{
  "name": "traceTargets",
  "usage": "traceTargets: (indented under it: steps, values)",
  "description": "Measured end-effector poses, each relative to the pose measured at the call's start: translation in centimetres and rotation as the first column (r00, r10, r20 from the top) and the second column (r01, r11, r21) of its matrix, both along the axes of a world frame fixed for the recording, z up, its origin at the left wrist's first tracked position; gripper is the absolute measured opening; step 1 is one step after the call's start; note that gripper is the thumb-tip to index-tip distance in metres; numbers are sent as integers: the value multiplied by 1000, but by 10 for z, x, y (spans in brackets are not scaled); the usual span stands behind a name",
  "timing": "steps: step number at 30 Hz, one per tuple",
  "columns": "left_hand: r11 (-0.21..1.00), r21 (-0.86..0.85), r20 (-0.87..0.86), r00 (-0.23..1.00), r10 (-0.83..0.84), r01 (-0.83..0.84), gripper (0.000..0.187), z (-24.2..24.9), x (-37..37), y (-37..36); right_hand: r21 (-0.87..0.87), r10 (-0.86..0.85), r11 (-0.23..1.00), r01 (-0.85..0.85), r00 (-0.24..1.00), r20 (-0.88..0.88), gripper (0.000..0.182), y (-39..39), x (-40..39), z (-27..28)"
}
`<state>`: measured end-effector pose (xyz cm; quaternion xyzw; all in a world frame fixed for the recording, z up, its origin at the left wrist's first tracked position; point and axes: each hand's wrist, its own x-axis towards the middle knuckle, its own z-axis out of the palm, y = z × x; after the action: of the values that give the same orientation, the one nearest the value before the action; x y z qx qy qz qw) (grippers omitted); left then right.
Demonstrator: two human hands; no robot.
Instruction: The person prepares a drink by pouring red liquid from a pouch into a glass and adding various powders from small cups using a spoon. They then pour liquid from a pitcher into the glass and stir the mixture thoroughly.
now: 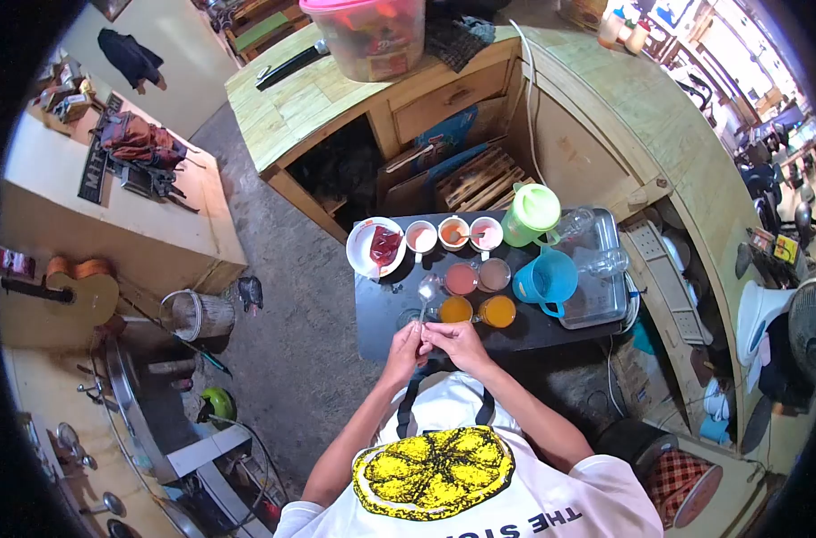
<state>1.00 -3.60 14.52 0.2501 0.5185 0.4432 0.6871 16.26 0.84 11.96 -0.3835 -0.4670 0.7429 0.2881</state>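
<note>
Two hands hold a spoon over a bench set with drinks.

The left hand (404, 348) and the right hand (457, 341) meet at the near edge of the dark bench (381, 318), their fingers (423, 330) pinching the handle of a spoon (426, 291) whose bowl points away over the bench. Just beyond stand two orange drinks (477, 310) and two pinkish-brown ones (476, 276), then three small cups (453, 234) beside a white plate (365, 235) holding something red. A blue jug (547, 278) and a green jug (532, 213) stand to the right, by a clear tray (605, 296).
</note>
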Motion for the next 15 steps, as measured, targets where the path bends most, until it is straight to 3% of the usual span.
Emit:
traceTargets:
  steps: [1,2,4,7,9,11,13,15]
  values:
    - [1000,11,-3,1000,-11,11,36,-5,1,-1,68,-21,998,18,999,45,32,0,1,-4]
    - [998,28,17,998,-55,55,33,-13,0,-3,6,-51,999,51,998,24,30,-2,2,-9]
    - [992,50,-106,988,-114,120,34,-13,4,-8,-123,-107,987,104,994,-15,27,-5,1,2]
    - [971,55,-285,936,-209,233,42,-11,-1,-4,-152,-73,985,78,997,37,25,2,6,14]
    - [951,25,-427,863,-269,309,48,-8,-14,6,-83,-153,984,159,985,77,25,3,7,15]
    - [966,48,-456,867,-204,252,49,-20,-38,28,41,-230,973,227,969,90,25,5,12,7]
    - [980,113,-568,820,-71,164,43,-47,-72,55,26,-86,996,83,991,99,23,11,26,22]
    - [973,224,-732,668,130,56,33,-71,-97,89,-164,28,987,-7,991,127,22,12,34,47]
